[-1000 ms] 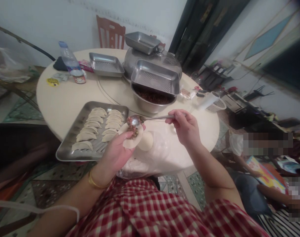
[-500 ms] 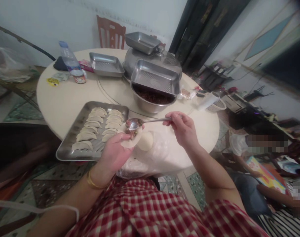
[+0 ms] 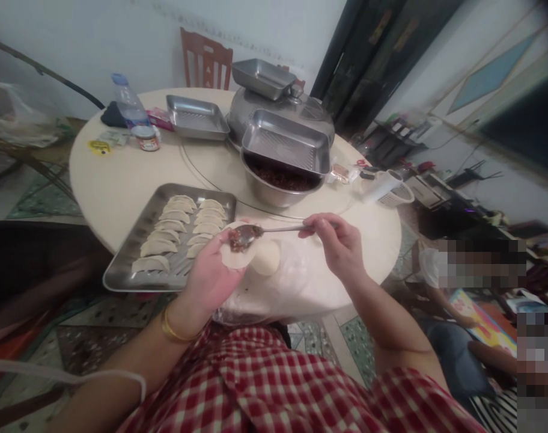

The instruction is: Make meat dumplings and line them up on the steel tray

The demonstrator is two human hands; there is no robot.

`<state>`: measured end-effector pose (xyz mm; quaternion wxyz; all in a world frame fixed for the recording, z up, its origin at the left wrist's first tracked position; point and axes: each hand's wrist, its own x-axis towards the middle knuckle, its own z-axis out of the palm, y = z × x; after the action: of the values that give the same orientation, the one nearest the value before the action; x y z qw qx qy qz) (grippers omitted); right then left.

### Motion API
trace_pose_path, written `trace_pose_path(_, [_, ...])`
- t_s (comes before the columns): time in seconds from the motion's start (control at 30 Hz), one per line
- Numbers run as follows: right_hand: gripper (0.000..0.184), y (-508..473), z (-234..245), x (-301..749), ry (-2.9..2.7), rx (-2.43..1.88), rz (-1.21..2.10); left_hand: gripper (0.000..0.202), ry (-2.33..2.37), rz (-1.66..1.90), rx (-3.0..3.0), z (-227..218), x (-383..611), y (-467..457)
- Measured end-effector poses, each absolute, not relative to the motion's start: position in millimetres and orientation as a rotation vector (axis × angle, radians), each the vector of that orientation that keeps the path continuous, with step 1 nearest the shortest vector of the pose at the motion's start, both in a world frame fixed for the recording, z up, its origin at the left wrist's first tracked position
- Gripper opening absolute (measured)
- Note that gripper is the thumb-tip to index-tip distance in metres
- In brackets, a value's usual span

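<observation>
- A person's left hand (image 3: pixel 211 269) cradles a round dough wrapper (image 3: pixel 238 260), thumb and fingers holding it above the near edge of the desk (image 3: pixel 130 180).
- The right hand (image 3: pixel 339 246) grips the handle of a metal spoon (image 3: pixel 285 229), its bowl against meat filling (image 3: pixel 235 243) on the wrapper.
- At left, pleated dumplings (image 3: pixel 157 247) lie in two rows in a steel tray (image 3: pixel 121 275).
- Beyond the hands, a metal bowl (image 3: pixel 286 198) holds a dark mixture (image 3: pixel 280 179), partly covered by another tray (image 3: pixel 285 147).

Metal spoon (image 3: pixel 280 228) over filling-topped wrapper (image 3: pixel 234 259)
</observation>
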<state>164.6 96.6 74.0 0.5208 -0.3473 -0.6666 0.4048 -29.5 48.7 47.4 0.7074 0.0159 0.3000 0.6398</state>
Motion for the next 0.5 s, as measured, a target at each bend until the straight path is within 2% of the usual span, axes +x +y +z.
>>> trace_pose_path(0.17, [0.017, 113, 75, 169, -1.434, -0.822, 0.94, 0.038, 0.679, 1.424, -0.013, 51, -31, 47])
trace_pose_path(0.33, [0.024, 165, 72, 175, -1.451, -0.887, 0.584, 0.033, 0.642, 1.403, 0.012, 47, -31, 46])
trace_pose_path(0.5, [0.028, 225, 55, 176, -1.835, -1.074, 0.224, 0.022, 0.686, 1.413, 0.014, 45, -25, 45])
